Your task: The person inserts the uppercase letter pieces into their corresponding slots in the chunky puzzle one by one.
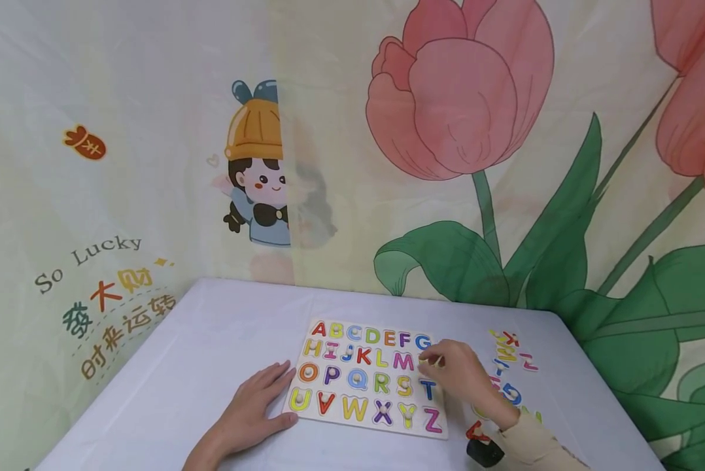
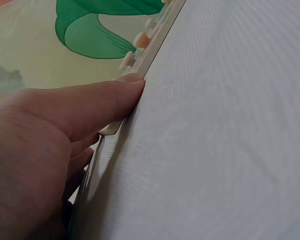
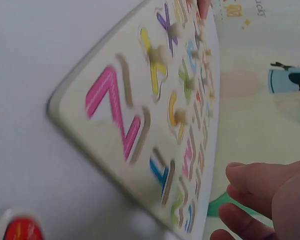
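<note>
A wooden alphabet puzzle board (image 1: pixel 364 425) lies flat on the table. Several letters carry round knobs, such as the X (image 1: pixel 383 412) and Y (image 1: pixel 407 415); the Z recess (image 3: pixel 110 100) and T recess (image 3: pixel 162 175) have none. My left hand (image 1: pixel 252 409) rests at the board's left side, fingers extended, and its thumb (image 2: pixel 110 100) touches the front edge near the corner. Over the right edge, beside the M and above the T, hovers my right hand (image 1: pixel 461 373). In the right wrist view its fingers (image 3: pixel 250 180) are loosely bent, with no letter visible between them.
Loose letter pieces lie right of the board, among them a blue one (image 1: pixel 511 392), a pink one (image 1: pixel 529 362) and a red one (image 1: pixel 476 430). My right forearm partly covers this group. A printed curtain (image 1: pixel 341 261) hangs behind the white table (image 1: pixel 240 314).
</note>
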`<state>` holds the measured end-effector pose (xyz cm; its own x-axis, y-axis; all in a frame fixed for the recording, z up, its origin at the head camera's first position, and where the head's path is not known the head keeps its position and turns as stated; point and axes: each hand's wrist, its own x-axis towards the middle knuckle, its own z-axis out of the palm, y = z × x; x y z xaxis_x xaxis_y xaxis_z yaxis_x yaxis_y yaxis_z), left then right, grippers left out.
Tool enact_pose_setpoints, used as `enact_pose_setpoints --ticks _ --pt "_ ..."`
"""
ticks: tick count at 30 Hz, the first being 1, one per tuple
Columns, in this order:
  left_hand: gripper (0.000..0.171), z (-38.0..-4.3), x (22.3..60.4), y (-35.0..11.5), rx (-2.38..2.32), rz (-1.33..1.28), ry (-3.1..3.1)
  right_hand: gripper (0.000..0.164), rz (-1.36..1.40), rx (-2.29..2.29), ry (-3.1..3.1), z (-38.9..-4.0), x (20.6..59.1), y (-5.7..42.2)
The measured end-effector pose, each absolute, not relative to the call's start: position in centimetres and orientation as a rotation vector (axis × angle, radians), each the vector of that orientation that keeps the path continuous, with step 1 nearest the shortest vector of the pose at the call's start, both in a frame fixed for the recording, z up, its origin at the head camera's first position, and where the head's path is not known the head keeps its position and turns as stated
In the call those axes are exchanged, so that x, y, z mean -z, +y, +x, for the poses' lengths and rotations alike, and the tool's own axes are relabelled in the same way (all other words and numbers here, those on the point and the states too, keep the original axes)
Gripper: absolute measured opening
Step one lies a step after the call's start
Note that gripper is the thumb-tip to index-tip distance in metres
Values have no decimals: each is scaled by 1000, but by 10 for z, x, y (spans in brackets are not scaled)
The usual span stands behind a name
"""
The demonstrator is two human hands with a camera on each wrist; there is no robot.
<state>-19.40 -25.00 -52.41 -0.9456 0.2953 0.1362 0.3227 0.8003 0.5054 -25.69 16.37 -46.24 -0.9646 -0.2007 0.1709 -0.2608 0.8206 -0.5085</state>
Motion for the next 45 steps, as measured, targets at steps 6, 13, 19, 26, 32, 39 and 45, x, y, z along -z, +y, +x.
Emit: enact_pose_setpoints --ticks 6,13,19,26,32,39,45 --pt "87 -195 520 -249 837 -504 -2939 15 217 -755 -2885 -257 469 225" --pt "87 -195 522 -249 793 -511 -2929 16 117 -698 -2920 -257 480 251" --pt "87 -195 524 -248 802 -517 -2925 16 88 -685 -2954 -263 485 252" --pt "86 -194 523 -248 799 -519 -2918 11 205 -698 -2978 -272 481 252" --pt "86 -194 523 -248 820 -507 -2921 10 492 -701 -2978 -279 476 256" --pt "86 -193 525 -248 825 -509 -2921 11 690 -688 -3008 -288 475 259" --pt "86 -194 524 -249 822 -520 -2917 12 612 -669 -3012 -282 477 256"
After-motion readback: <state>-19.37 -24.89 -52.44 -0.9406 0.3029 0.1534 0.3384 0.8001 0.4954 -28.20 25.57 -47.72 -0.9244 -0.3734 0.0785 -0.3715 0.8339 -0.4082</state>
